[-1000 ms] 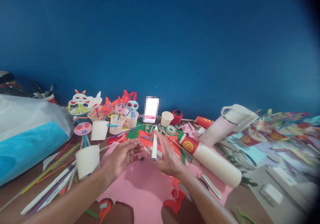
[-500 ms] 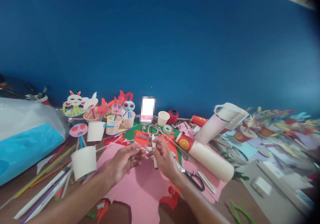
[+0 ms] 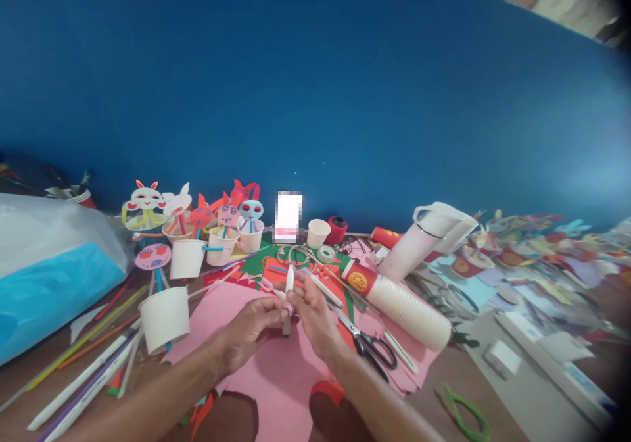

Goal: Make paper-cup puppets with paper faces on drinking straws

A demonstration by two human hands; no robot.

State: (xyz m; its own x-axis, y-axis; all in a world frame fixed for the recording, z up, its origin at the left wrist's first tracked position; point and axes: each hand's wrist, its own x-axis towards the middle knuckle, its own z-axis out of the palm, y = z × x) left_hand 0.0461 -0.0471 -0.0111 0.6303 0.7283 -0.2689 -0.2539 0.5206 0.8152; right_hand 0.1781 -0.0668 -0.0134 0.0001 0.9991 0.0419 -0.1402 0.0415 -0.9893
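My right hand (image 3: 314, 320) grips a white marker (image 3: 290, 277), which stands nearly upright with its dark end pointing down. Right beside it, my left hand (image 3: 254, 327) is closed in a pinch, its fingertips meeting those of the right hand. A small pinkish bit shows at the left fingertips, too small to name. Both hands hover over a large sheet of pink paper (image 3: 283, 383) with cut-out edges. Scissors (image 3: 374, 350) with black handles lie to the right of my right hand.
Paper cups with paper animal faces (image 3: 228, 213) stand at back left. A stack of paper cups (image 3: 409, 310) and a white jug (image 3: 419, 241) are on the right. A phone (image 3: 288, 215), a tape roll (image 3: 325, 253) and a blue-and-white bag (image 3: 59, 284) surround the papers.
My hands have come together, the left fingertips now meeting the right. The marker has shifted slightly left, and the scissors show more fully. The view has turned a little.
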